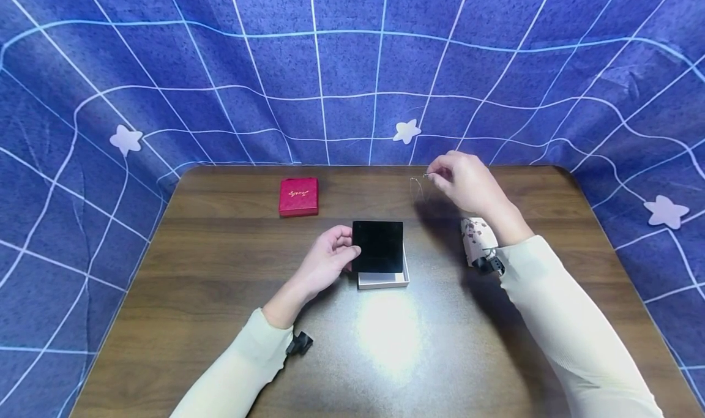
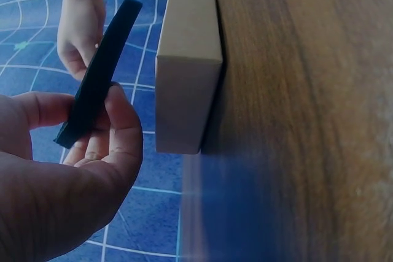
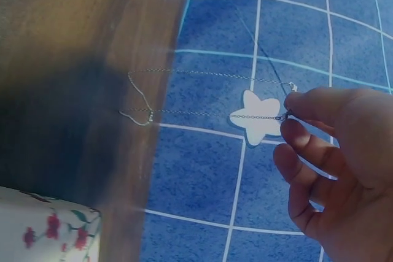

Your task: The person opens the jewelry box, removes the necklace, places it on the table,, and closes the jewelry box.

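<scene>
My left hand [image 1: 325, 260] pinches a thin black square pad [image 1: 379, 246] between thumb and fingers. It holds the pad tilted above a white open box [image 1: 384, 284], and the pad hides most of the box's inside. In the left wrist view, the pad [image 2: 101, 72] appears edge-on beside the box wall [image 2: 187, 102]. Over the table's back edge, my right hand [image 1: 465, 182] pinches a thin silver chain [image 1: 417, 185] by its ends. The right wrist view shows the chain [image 3: 190, 72] hanging in a loose loop from thumb and index fingertips.
A red box [image 1: 298, 196] with gold lettering sits at the back left of the wooden table [image 1: 231, 271]. Below my right wrist lies a white flower-patterned box piece [image 1: 476, 240], partly covered by the sleeve. A blue gridded cloth [image 1: 352, 69] hangs behind the table.
</scene>
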{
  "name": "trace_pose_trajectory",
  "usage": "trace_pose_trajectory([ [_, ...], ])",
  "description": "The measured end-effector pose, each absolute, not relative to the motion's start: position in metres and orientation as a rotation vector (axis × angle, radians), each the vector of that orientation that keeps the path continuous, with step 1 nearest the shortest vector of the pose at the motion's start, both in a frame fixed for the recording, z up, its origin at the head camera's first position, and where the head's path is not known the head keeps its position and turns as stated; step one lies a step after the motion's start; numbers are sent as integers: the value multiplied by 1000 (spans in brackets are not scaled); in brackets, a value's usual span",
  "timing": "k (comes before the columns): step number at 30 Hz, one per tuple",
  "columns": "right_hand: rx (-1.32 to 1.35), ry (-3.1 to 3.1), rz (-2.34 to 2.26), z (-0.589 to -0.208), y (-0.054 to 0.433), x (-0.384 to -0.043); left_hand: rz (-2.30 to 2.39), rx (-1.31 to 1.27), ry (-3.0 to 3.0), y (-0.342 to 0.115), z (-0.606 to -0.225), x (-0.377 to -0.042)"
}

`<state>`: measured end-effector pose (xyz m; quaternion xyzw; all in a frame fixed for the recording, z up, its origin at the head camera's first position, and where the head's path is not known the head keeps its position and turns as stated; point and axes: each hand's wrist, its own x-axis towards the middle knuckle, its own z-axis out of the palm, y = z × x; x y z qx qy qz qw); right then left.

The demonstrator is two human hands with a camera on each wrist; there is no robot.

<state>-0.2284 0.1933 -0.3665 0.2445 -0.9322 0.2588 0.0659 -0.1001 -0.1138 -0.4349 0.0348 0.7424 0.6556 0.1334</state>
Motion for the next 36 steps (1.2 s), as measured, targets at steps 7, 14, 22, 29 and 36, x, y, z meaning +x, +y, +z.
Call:
trace_pose_trajectory([
  [7, 766, -2840, 710, -377, 193, -218, 1902, 100, 2152, -114, -434, -100],
  [14, 810, -2865, 651, -386, 196, -206, 1903, 107, 2154, -114, -433, -100],
  [22, 872, -2870, 644, -398, 199, -196, 1913, 99, 2156, -114, -432, -100],
  [29, 906, -2888, 608, -406, 199, -187, 1916, 94, 2158, -114, -432, -100],
  [36, 940, -2905, 542, -413, 198, -178, 1920, 84, 2152, -114, -431, -99],
])
